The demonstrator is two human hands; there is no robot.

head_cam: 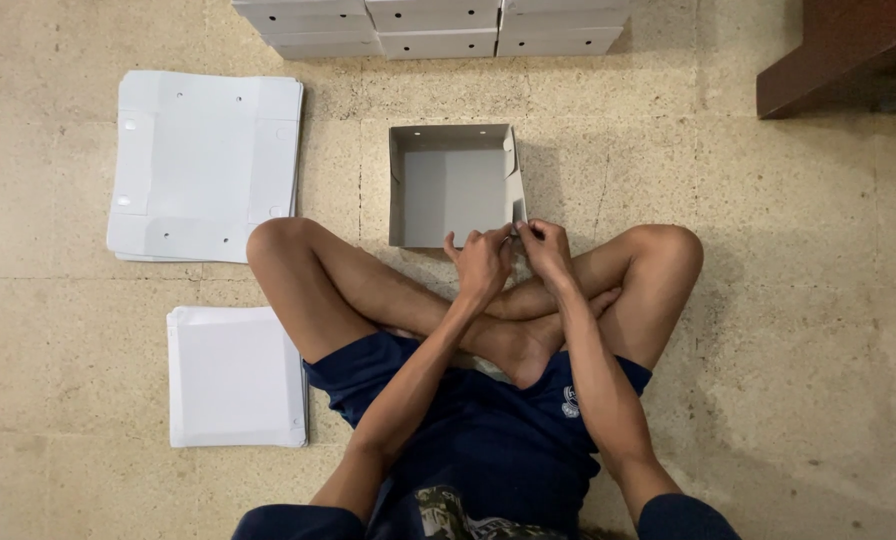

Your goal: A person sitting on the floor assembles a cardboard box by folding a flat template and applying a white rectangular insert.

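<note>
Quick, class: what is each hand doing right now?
Left hand: closed, pinching the near corner of the grey box.
Right hand: closed, pinching the same corner.

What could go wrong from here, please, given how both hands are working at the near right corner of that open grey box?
Both the left hand and the right hand pinch the same near corner of the box, so the thin wall might crease or tear there. The rest of the box lies unheld on the floor, so it could slide or twist as they press. The corner flap is hidden behind the fingers; it may not be seated squarely.
</note>
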